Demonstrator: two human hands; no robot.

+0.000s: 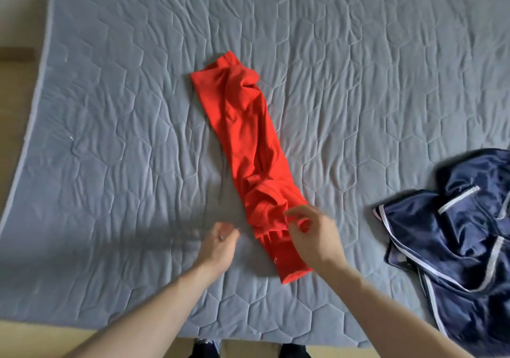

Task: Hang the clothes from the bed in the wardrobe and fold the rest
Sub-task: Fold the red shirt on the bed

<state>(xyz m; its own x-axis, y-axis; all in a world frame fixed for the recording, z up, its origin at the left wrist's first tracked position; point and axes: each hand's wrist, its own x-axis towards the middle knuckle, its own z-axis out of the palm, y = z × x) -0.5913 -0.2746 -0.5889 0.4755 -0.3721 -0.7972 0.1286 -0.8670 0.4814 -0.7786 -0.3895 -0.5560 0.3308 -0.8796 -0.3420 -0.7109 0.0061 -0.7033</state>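
A red garment lies in a long narrow strip on the grey quilted bed, running from the middle toward the near edge, bunched near its lower end. My right hand hovers over that lower end with fingers loosely curled, touching or just above the red cloth; no clear grip shows. My left hand is just left of the garment, above the quilt, fingers relaxed and holding nothing. A crumpled navy satin garment with white piping lies at the right.
The bed's left edge curves past a beige floor. The near edge of the bed runs along the bottom, with dark shoes on the floor below it. Bare quilt stretches to the left and across the far side.
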